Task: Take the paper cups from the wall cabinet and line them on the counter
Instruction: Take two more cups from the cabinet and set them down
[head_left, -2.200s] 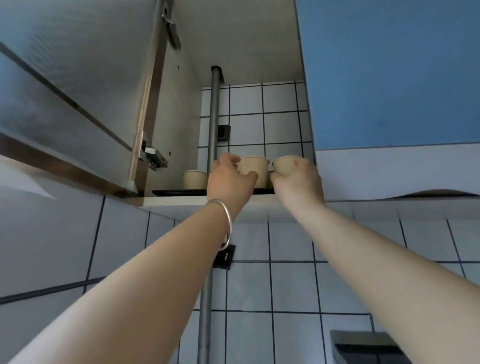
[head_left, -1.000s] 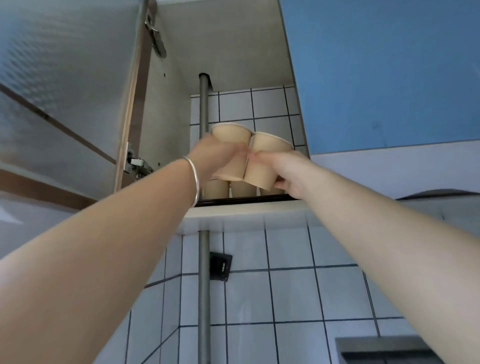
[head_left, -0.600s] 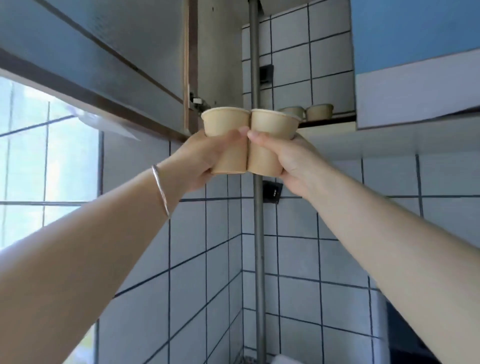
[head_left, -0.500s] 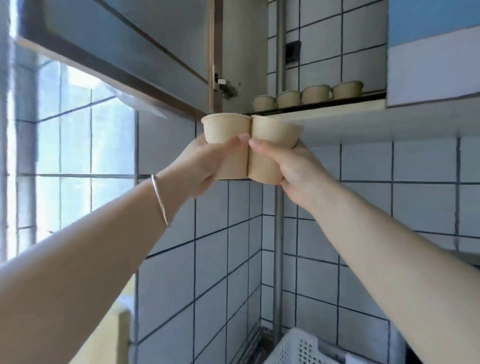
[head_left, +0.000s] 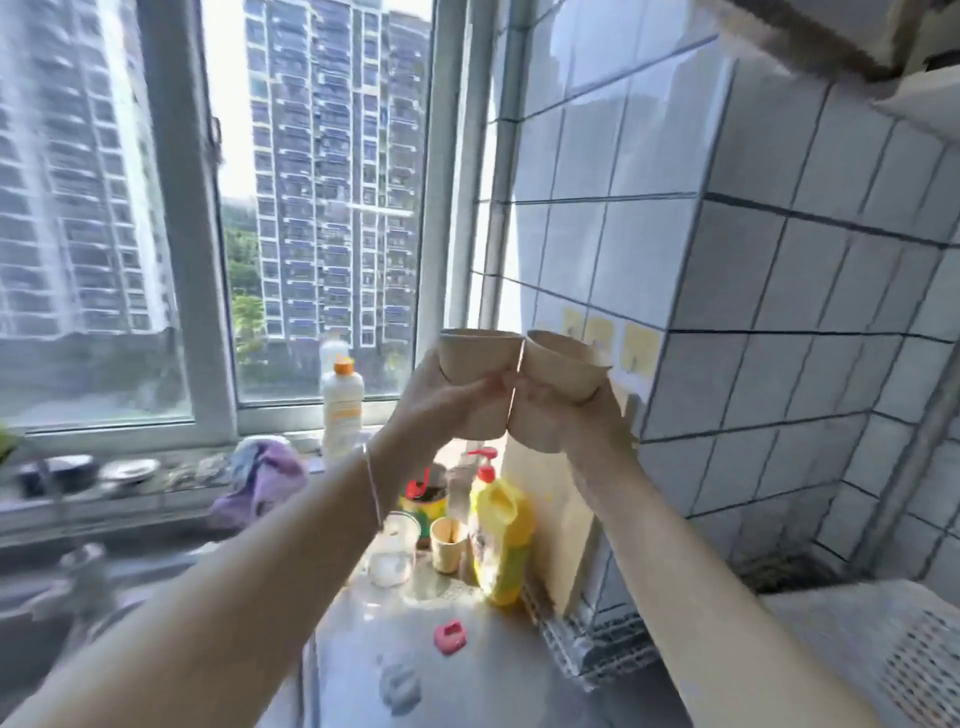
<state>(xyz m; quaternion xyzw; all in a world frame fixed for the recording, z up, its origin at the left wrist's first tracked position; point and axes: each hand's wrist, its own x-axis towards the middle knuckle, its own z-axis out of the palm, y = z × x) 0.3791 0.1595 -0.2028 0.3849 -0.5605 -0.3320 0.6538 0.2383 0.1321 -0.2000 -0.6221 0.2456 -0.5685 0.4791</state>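
I've got L hand (head_left: 447, 402) and R hand (head_left: 563, 415) fingers clamped on two paper cups (head_left: 480, 374), touching, mid-air over counter (head_left: 467, 675); best lower level, set near the yellow bottle (head_left: 501, 540).

No text, brand or number can be read anywhere. The white bottle (head_left: 341, 410) on the window sill bears an orange band, and the yellow bottle (head_left: 503, 540) at the worktop's back edge carries a label, but both are blurred past reading. The paper cups are plain.
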